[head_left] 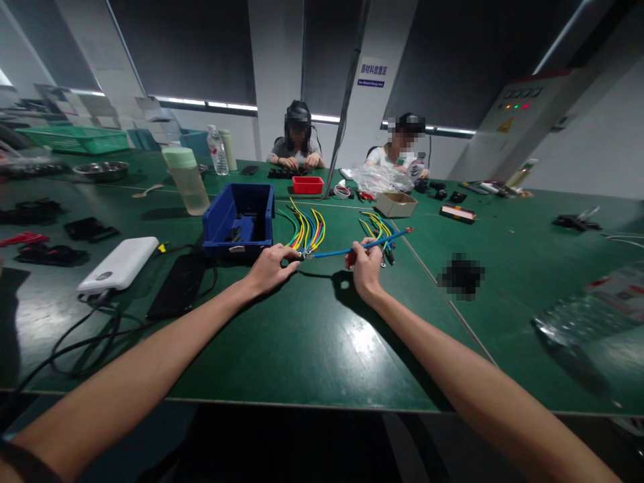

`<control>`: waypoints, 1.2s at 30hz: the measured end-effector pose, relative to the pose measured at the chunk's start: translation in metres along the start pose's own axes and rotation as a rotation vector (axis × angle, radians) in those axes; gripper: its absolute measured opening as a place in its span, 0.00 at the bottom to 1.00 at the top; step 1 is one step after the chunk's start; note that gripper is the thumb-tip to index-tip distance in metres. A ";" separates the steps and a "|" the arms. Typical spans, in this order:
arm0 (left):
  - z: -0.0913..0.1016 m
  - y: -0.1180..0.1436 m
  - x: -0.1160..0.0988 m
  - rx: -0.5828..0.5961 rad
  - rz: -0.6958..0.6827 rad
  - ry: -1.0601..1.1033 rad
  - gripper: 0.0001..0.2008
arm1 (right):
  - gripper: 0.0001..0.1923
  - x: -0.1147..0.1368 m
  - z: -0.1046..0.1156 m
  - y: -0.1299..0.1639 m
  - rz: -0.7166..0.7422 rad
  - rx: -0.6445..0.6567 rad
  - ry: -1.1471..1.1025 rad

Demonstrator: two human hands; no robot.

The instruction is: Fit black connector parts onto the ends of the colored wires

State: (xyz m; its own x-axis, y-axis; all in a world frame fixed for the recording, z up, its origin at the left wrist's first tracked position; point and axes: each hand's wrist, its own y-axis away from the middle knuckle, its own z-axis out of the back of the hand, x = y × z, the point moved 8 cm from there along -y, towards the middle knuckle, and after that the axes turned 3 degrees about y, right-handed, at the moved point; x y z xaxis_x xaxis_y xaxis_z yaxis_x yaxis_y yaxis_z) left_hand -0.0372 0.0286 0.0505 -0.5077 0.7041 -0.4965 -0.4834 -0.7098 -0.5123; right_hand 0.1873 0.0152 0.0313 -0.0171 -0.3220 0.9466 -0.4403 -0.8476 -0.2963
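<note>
a: item one, right hand (367,265), just right of centre?
b: fingers closed on a long blue insulated wire (332,253), lying across the centre of the frame, one copper-coloured tip pointing right.
a: item two, left hand (274,265), centre?
b: thumb and forefinger narrowly apart at the wire's left end, beside the lower ends of a fanned bundle of yellow, green, blue and red wires (304,233). which it grips, cannot tell.
a: surroundings?
b: dark blue open plastic bin (239,249), left of centre; small red rectangular tray (308,190), upper centre; glossy green tabletop (322,349) beneath.
</note>
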 end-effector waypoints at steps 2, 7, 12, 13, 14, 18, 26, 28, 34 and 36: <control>0.000 0.000 0.000 -0.002 0.000 0.005 0.07 | 0.11 0.000 0.000 0.000 -0.001 0.006 -0.016; 0.002 0.000 -0.002 -0.013 -0.009 0.011 0.07 | 0.11 -0.001 -0.002 0.000 -0.006 0.021 -0.039; 0.001 0.000 -0.004 -0.010 -0.029 0.017 0.07 | 0.12 -0.002 -0.003 0.000 -0.005 0.033 -0.061; 0.001 0.000 -0.004 -0.010 -0.034 0.017 0.07 | 0.12 -0.002 -0.003 0.000 -0.002 0.034 -0.067; 0.001 0.000 -0.004 -0.010 -0.037 0.016 0.07 | 0.12 -0.002 -0.003 0.000 0.001 0.035 -0.072; 0.001 0.000 -0.004 -0.012 -0.036 0.015 0.07 | 0.12 -0.002 -0.004 0.000 -0.001 0.040 -0.085; 0.002 0.001 -0.005 -0.032 -0.055 0.016 0.07 | 0.13 -0.005 -0.004 -0.001 -0.014 0.048 -0.098; 0.002 0.001 -0.005 -0.036 -0.054 0.018 0.07 | 0.13 -0.005 -0.005 -0.001 -0.014 0.057 -0.102; 0.002 0.001 -0.005 -0.039 -0.065 0.023 0.07 | 0.14 -0.004 -0.006 -0.001 -0.020 0.059 -0.141; 0.002 0.001 -0.006 -0.039 -0.068 0.020 0.06 | 0.14 -0.004 -0.007 0.000 -0.019 0.067 -0.146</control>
State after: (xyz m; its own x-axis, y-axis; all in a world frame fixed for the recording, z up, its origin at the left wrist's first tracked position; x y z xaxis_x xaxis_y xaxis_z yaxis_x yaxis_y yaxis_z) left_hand -0.0361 0.0240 0.0547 -0.4596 0.7515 -0.4733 -0.4880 -0.6590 -0.5724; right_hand 0.1815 0.0198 0.0284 0.1233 -0.3589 0.9252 -0.3785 -0.8788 -0.2905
